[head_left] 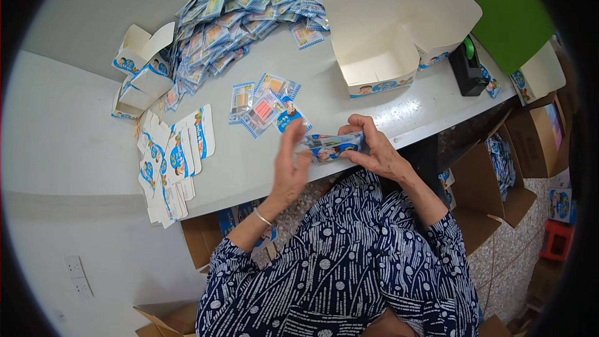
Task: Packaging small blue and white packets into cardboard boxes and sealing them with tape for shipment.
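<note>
My right hand (379, 151) grips a few small clear-and-blue plastic packets (334, 148) bunched together over the table's near edge. At their left end is my left hand (292, 168), slightly blurred, its fingers stretched upward and apart from the thumb. The left hand looks open beside the packets; whether its thumb touches them I cannot tell. Just beyond it, several loose packets (263, 108) overlap on the tabletop, showing coloured sticks through their clear windows.
A large heap of packets (243, 19) covers the table's far side. Open white boxes (380, 56) stand at the back right, near a black tape dispenser (469, 72). Flat printed cartons (178, 156) lie at left, below small folded boxes (143, 81). Cardboard boxes (480, 181) stand at right below the table.
</note>
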`<act>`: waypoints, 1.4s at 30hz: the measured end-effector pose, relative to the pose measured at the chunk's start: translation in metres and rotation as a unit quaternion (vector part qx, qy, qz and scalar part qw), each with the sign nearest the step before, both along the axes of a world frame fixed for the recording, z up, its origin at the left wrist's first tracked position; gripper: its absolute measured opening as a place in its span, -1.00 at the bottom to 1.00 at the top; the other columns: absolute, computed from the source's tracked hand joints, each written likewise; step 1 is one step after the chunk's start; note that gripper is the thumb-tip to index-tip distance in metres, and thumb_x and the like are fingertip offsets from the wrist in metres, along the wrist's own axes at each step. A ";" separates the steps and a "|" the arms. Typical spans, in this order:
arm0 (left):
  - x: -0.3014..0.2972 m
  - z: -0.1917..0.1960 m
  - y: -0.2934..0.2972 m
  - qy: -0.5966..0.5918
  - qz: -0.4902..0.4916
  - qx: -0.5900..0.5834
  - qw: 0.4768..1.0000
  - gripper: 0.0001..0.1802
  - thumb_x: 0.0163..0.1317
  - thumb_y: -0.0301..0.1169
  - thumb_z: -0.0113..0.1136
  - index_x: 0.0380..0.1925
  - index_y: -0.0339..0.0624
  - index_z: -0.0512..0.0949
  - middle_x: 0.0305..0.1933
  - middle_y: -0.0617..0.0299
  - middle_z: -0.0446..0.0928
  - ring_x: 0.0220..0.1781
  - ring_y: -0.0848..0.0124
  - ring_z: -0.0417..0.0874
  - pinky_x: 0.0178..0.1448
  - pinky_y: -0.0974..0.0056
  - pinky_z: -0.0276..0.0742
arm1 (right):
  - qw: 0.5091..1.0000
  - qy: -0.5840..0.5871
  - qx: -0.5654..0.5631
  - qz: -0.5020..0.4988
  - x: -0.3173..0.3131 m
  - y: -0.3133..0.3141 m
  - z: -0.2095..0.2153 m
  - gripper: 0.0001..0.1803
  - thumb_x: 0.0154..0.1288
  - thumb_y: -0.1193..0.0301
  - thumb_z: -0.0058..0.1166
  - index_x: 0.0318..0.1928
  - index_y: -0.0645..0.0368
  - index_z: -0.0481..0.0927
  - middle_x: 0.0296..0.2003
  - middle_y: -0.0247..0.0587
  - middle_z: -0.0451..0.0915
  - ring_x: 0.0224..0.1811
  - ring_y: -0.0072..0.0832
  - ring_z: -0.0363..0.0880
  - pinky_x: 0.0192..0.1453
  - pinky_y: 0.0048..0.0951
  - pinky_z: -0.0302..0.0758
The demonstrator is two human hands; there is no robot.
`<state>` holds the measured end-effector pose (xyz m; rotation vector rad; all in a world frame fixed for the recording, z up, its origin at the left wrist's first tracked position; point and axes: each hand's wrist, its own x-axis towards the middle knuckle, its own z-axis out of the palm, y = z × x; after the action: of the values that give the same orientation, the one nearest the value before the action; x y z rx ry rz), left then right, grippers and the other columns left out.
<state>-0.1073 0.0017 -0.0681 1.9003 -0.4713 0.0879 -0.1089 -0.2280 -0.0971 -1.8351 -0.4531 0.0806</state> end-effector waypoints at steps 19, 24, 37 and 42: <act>-0.004 -0.026 -0.010 -0.116 -0.095 0.023 0.988 -0.01 -0.01 -0.58 0.40 0.34 -0.22 -0.05 0.35 -0.07 0.16 0.24 0.02 0.42 0.29 0.09 0.39 | 0.996 -0.047 0.001 0.074 0.003 -0.010 0.004 0.30 0.06 0.36 0.34 0.44 0.14 -0.54 0.20 0.11 0.35 0.25 -0.08 0.39 0.39 -0.12 0.29; -0.006 -0.031 -0.004 -0.120 -0.106 0.036 0.986 -0.07 -0.03 -0.69 0.31 0.32 -0.21 0.01 0.30 -0.11 0.23 0.18 0.02 0.46 0.26 0.10 0.41 | 0.997 0.001 0.052 0.059 0.002 -0.010 0.005 0.27 0.09 0.26 0.34 0.44 0.14 -0.48 0.17 0.09 0.37 0.19 -0.15 0.45 0.32 -0.15 0.36; 0.000 0.012 0.027 -0.039 -0.080 0.054 0.995 -0.34 0.13 -0.32 0.36 0.19 -0.32 0.33 0.13 -0.02 0.45 0.16 0.17 0.51 0.23 0.13 0.42 | 0.991 -0.047 -0.003 0.123 0.020 0.000 0.016 -0.60 -0.05 0.43 0.33 -0.12 0.15 0.60 -0.14 -0.25 0.63 -0.04 -0.27 0.55 0.11 -0.28 0.45; 0.040 0.006 0.042 -0.151 0.042 0.280 0.947 -0.34 0.05 -0.28 0.40 0.10 -0.38 0.40 0.06 -0.07 0.47 0.12 0.04 0.50 0.20 0.15 0.43 | 0.987 -0.069 0.011 0.147 0.028 0.019 0.018 -0.63 -0.04 0.48 0.29 -0.14 0.15 0.57 -0.18 -0.27 0.62 -0.05 -0.27 0.55 0.13 -0.30 0.40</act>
<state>-0.0675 0.0438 -0.0618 2.4817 -0.6727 0.3346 -0.0807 -0.2086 -0.0791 -1.7471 -0.8180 0.1506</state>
